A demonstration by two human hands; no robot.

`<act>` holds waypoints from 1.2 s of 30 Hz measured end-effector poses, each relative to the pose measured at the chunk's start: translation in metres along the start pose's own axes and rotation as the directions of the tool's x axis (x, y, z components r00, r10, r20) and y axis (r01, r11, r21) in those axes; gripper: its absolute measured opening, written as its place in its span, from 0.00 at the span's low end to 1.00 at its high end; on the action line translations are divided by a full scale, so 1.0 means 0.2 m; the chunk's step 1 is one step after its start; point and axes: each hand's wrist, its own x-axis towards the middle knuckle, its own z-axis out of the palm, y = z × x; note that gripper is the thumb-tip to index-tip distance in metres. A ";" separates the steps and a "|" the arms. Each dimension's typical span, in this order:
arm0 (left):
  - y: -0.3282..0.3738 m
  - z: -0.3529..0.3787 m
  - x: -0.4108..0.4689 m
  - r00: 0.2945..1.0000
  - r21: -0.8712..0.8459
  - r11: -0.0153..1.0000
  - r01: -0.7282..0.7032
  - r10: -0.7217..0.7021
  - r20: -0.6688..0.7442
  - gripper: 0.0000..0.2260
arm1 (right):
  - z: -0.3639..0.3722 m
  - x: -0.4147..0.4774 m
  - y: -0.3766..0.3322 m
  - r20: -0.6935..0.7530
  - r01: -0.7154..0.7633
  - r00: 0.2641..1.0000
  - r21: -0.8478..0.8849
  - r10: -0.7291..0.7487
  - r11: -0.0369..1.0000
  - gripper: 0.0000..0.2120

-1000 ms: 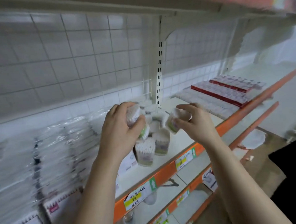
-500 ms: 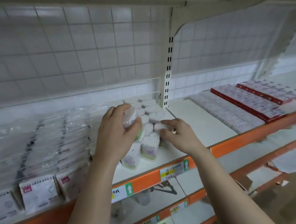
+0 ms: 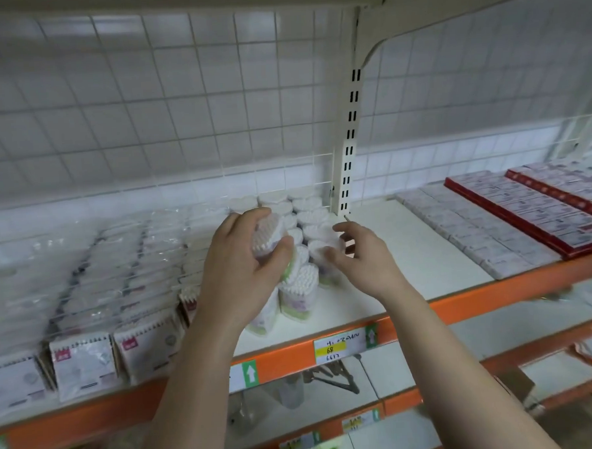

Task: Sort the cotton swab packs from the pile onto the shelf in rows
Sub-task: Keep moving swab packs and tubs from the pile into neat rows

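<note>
Heart-shaped cotton swab packs (image 3: 308,214) stand in rows on the white shelf (image 3: 416,252), from the wire back panel toward the orange front edge. My left hand (image 3: 242,265) grips one swab pack (image 3: 267,233), tilted, above the left row. Below it stand the front packs (image 3: 300,291). My right hand (image 3: 359,255) hovers over the right row with fingers spread. Its thumb and fingertips touch the top of a standing pack (image 3: 318,249) without curling round it.
Plastic-wrapped spiral notebooks (image 3: 84,359) fill the shelf on the left, right beside the swab packs. Flat red and pale boxes (image 3: 527,212) lie on the right. A slotted white upright (image 3: 348,146) stands behind the packs. Below are orange-edged shelves with a price label (image 3: 338,347).
My right hand carried a pack down to the right row, set it standing and spread its fingers. My left hand kept its pack. The view swung left and squared up to the shelf.
</note>
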 end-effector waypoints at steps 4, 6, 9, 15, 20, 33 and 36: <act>0.07 0.06 -0.02 1.000 -0.037 0.999 -0.016 0.017 0.017 0.21 | -0.05 -0.03 0.02 -0.031 0.033 0.999 -0.006 -0.033 0.999 0.16; 0.10 0.09 -0.03 0.999 -0.060 0.998 -0.030 0.033 0.038 0.23 | -0.09 -0.05 0.04 -0.048 0.035 0.998 -0.013 -0.035 0.999 0.15; 0.15 0.15 -0.04 0.993 -0.090 0.994 -0.063 0.071 0.094 0.23 | -0.15 -0.07 0.09 -0.063 0.027 0.998 -0.034 -0.029 0.999 0.12; 0.17 0.29 -0.07 0.977 -0.008 0.993 -0.122 0.121 0.176 0.32 | -0.26 -0.11 0.16 -0.128 -0.007 0.992 -0.056 0.000 0.998 0.09; 0.14 0.40 -0.08 0.960 0.218 0.960 -0.178 0.121 0.252 0.32 | -0.31 -0.14 0.18 -0.145 -0.016 0.989 -0.051 0.009 0.999 0.09; 0.08 0.45 -0.07 0.969 0.429 0.874 -0.226 0.154 0.195 0.27 | -0.30 -0.15 0.19 -0.122 -0.009 0.993 -0.035 0.005 0.999 0.07; 0.09 0.45 -0.07 0.971 0.412 0.887 -0.209 0.140 0.192 0.25 | -0.29 -0.15 0.19 -0.117 -0.009 0.993 -0.032 0.005 0.999 0.07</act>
